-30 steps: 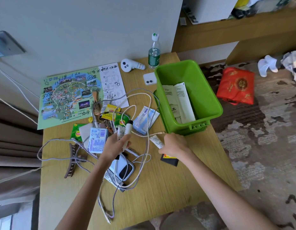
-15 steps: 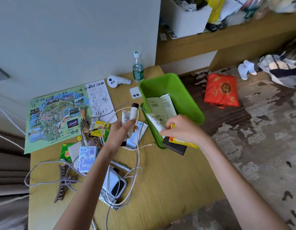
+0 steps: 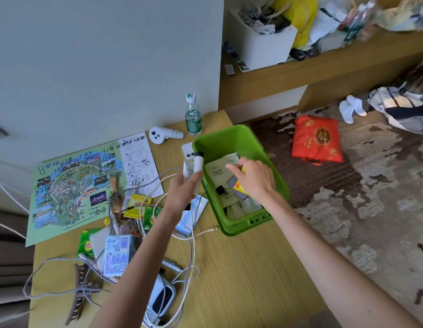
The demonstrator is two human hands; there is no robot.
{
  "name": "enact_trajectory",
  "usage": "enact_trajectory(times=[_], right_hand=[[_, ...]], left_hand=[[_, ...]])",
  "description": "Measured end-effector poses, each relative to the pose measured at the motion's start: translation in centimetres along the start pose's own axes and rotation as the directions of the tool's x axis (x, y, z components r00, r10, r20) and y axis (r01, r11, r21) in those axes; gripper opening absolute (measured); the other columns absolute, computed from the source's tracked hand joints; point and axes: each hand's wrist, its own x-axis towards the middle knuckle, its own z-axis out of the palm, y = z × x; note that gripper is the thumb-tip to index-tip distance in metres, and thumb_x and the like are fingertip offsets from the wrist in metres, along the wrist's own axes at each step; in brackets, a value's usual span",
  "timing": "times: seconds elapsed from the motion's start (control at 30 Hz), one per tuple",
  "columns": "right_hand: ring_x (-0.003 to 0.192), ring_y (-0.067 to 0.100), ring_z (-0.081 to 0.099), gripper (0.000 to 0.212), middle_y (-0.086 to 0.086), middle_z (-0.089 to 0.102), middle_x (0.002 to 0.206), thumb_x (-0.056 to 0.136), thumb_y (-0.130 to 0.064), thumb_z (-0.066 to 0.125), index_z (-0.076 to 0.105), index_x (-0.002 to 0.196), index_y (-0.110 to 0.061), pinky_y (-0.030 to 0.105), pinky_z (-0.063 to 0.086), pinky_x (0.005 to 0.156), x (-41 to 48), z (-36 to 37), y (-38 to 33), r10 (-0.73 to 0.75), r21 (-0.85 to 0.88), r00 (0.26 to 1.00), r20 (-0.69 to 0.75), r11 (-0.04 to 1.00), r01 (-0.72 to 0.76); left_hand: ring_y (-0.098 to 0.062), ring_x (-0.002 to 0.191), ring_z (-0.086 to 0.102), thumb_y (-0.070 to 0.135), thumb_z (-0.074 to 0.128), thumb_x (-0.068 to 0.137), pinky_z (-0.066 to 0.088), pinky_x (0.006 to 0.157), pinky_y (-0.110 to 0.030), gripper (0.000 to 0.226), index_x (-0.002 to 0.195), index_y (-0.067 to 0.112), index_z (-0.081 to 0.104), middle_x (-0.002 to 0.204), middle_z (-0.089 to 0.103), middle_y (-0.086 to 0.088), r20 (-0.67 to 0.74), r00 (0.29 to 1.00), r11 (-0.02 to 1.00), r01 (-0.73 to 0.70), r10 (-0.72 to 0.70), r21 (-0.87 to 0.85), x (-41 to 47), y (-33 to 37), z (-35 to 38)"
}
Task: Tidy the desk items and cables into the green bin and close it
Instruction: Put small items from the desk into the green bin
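Centre frame: the right hand (image 3: 253,181) pinches a yellow packet (image 3: 238,185) low inside the green bin (image 3: 224,140); best released flat onto the papers (image 3: 215,171). The left hand (image 3: 182,192) grips a white tube (image 3: 198,163) beside the bin's left rim.

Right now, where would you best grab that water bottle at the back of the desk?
Probably by the neck under the cap, from above: the water bottle stands upright, wall close behind, green bin close in front, so its top is freest.
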Motion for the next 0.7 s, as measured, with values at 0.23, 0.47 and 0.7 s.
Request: enact_trajectory(times=[0.23,0.47,0.7], right_hand=[[0.068,0.023,0.059,0.038,0.003,0.061,0.079,0.099,-0.048,0.043,0.057,0.085,-0.016,0.030,0.037,0.053,0.4,2.3,1.2,-0.213,-0.019,0.871,0.443,0.969,0.246],[0.074,0.009,0.063,0.019,-0.001,0.068,0.105,0.097,-0.027,0.055,0.064,0.109,-0.014,0.016,0.044,0.054,-0.9,0.2,2.6,-0.263,0.140,0.915,0.306,0.963,0.230],[0.113,0.022,0.054,0.042,0.005,0.051,0.127,0.087,-0.012,0.065,0.051,0.127,-0.010,0.033,0.052,0.085,-2.0,-2.0,5.2,-0.031,0.005,0.988,-0.150,0.999,0.032]], left_hand=[[-0.009,0.051,0.045,0.034,0.061,0.093,0.038,0.050,-0.024,0.021,0.081,0.017,0.059,0.062,0.049,0.005,-0.039,0.999,0.999,-0.022,0.024,0.046,1.1,-0.3,0.2],[-0.007,0.046,0.040,0.035,0.062,0.091,0.032,0.043,-0.019,0.026,0.084,0.010,0.057,0.060,0.048,0.006,0.001,0.985,0.956,-0.168,0.172,0.239,1.7,0.8,0.9],[-0.027,0.068,0.054,0.040,0.051,0.096,0.045,0.061,-0.042,0.037,0.092,0.004,0.048,0.078,0.056,-0.007,0.034,0.971,0.854,-0.224,0.236,0.470,2.9,3.7,6.3]])
